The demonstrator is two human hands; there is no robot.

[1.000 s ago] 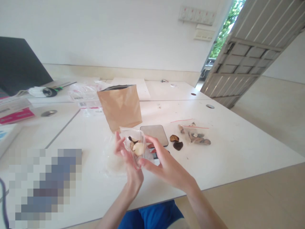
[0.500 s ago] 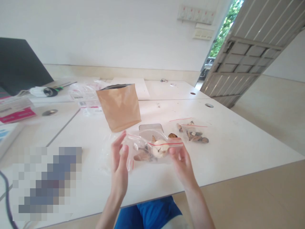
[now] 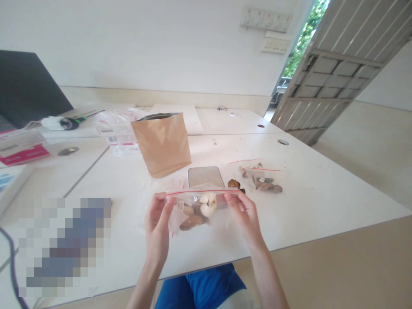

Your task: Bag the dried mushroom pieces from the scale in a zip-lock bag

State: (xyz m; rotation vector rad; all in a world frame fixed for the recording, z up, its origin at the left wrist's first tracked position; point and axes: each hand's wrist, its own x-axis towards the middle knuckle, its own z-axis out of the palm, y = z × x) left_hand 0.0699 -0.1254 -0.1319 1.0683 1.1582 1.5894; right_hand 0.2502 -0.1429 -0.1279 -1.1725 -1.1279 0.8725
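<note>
Just below the frame's centre, clear zip bag (image 3: 219, 212): stretched between two hands, its red strip (image 3: 202, 191) running across the top; pale piece (image 3: 208, 206) and brown pieces (image 3: 192, 222) inside; whether the strip is sealed, I cannot tell;
Left hand (image 3: 157, 221): thumb and fingers pinching the bag's upper left corner; a slip here would probably let that side drop and tip the contents leftward;
Right hand (image 3: 246, 214): gripping the upper right corner, thumb on the near face; uneven pull against the left hand could part the strip, if it is only partly pressed;
Brown pieces: gathered low and to the left; their lopsided weight could make the thin film sag or twist, and a hard edge might prick it;
Metal-topped plate (image 3: 206, 176): directly behind the bag, partly hidden by it; a forward swing could knock it;
Loose dark slice (image 3: 234, 183): near the right hand's fingertips; a careless sweep could push it along the surface (image 3: 309, 201);
Filled bag (image 3: 274, 176): right of centre, lying flat, well apart from both hands; little threatened;
Brown paper pouch (image 3: 162, 148): standing open-topped, left of centre; a bump might topple it.
</note>
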